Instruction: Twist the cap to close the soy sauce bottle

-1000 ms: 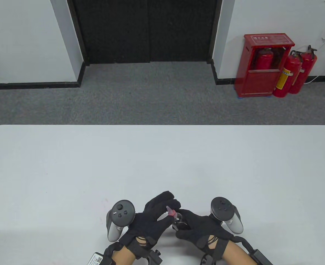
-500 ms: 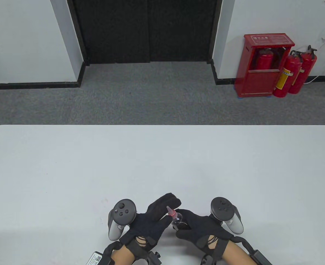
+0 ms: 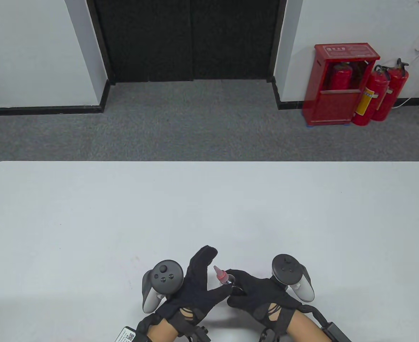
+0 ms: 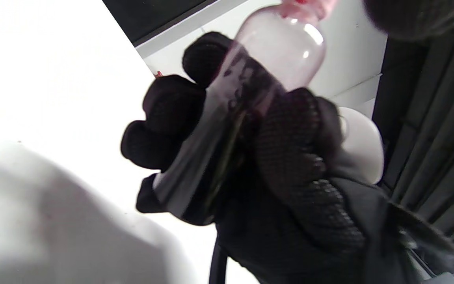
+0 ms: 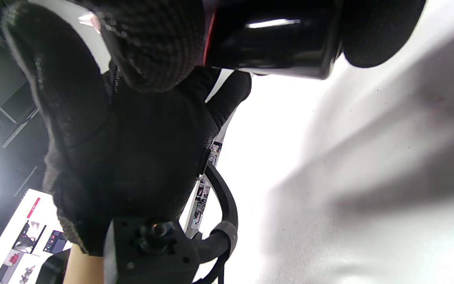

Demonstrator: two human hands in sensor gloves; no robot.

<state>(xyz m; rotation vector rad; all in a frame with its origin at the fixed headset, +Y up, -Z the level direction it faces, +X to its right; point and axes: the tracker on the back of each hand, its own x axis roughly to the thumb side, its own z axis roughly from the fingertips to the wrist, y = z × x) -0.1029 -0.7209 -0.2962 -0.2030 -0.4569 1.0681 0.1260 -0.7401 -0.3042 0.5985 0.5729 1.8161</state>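
Note:
A small soy sauce bottle (image 3: 228, 283) with a clear shoulder and dark liquid stands tilted near the table's front edge. Its pointed red cap (image 3: 219, 273) sits on the neck. My right hand (image 3: 238, 290) grips the bottle's body; the left wrist view shows its fingers (image 4: 172, 106) wrapped around the bottle (image 4: 278, 47). My left hand (image 3: 204, 276) is just left of the cap, fingers stretched out and off it, with its thumb (image 3: 223, 290) by the bottle's shoulder. In the right wrist view the bottle's dark base (image 5: 270, 39) is at the top.
The white table (image 3: 209, 213) stretches out beyond the hands. Past its far edge are grey carpet, a dark door and a red fire-extinguisher cabinet (image 3: 341, 83).
My left hand's fingers have come off the cap and straightened, and its thumb has dropped toward the bottle's shoulder. The right hand and the bottle have hardly moved.

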